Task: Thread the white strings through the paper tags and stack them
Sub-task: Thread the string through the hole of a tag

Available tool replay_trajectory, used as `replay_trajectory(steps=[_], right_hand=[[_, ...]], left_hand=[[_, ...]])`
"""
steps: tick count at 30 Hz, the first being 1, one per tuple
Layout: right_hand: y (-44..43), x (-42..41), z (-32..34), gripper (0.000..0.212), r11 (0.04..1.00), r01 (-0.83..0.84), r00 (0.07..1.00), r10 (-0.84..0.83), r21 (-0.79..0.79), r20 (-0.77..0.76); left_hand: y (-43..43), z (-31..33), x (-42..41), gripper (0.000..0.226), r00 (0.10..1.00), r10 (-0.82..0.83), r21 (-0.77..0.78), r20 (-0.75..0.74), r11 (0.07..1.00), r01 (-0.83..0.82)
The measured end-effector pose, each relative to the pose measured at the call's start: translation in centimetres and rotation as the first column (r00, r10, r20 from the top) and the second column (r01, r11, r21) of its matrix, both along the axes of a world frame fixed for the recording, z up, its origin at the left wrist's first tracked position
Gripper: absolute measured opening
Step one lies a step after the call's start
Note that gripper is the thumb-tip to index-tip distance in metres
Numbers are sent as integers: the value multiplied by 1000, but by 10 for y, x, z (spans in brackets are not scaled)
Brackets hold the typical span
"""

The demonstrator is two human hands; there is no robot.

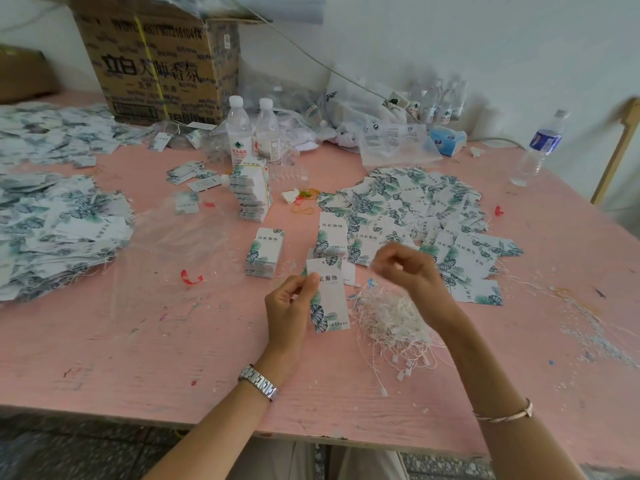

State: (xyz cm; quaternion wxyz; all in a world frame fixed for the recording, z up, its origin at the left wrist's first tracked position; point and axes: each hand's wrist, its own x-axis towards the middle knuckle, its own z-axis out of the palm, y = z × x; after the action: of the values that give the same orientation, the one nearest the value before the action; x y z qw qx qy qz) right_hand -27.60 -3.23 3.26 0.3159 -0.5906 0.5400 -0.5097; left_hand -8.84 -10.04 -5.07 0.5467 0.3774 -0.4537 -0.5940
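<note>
Presently: fingers of left hand (pixel 291 306) pinch one paper tag (pixel 330 301) just above the tabletop (pixel 166 358), likely steadying it for threading. Right hand (pixel 405 268) hovers over white strings (pixel 391 322), fingers bunched, blurred; grip undeterminable.

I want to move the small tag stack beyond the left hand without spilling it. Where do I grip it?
Come from above and pinch the stack across its long sides, low down. It lies flat on the table with both sides free, so squeezing there probably keeps it aligned.
</note>
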Motion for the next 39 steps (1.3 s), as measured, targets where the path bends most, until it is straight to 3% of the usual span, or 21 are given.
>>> replay_trajectory(steps=[2, 5, 10, 15, 18, 23, 27, 31, 39], right_hand=[[-2, -3, 17, 9, 997, 42, 979, -30, -58, 202], [-6, -7, 41, 19, 988, 80, 931, -27, -131, 364], [-12, -11, 77, 14, 960, 112, 879, 25, -258, 476], [-16, -10, 97, 21, 926, -9, 816, 225, -377, 532], [-17, -4, 88, 22, 940, -93, 822, 259, -329, 507], [-18, 0, 39, 14, 997, -25, 966, 42, -69, 253], [-20, 7, 0, 6, 998, 23, 986, -33, 64, 166], [-21, 15, -25, 5, 997, 24, 981, -39, 78, 192], [-23, 17, -34, 17, 995, -98, 990, 99, -10, 104]], left_hand=[[1, 0, 0, 17, 1000, -19, -15, -5, 1000, 19], [1, 0, 1, 18, 1000, -21, -24, -15, 999, 21], [1, 1, 1, 21, 1000, -16, -36, -6, 999, 16], [3, 4, 1, 27, 1000, -29, -62, 6, 998, 30], [5, 6, 1, 27, 999, -36, -59, -7, 998, 35], [6, 8, 2, 22, 998, -63, -56, -25, 997, 61], [8, 10, 1, 14, 993, -110, -55, -30, 993, 109], [10, 11, 0, 13, 989, -144, -78, -19, 987, 143], [12, 12, -1, 19, 984, -173, -92, 37, 980, 176]])
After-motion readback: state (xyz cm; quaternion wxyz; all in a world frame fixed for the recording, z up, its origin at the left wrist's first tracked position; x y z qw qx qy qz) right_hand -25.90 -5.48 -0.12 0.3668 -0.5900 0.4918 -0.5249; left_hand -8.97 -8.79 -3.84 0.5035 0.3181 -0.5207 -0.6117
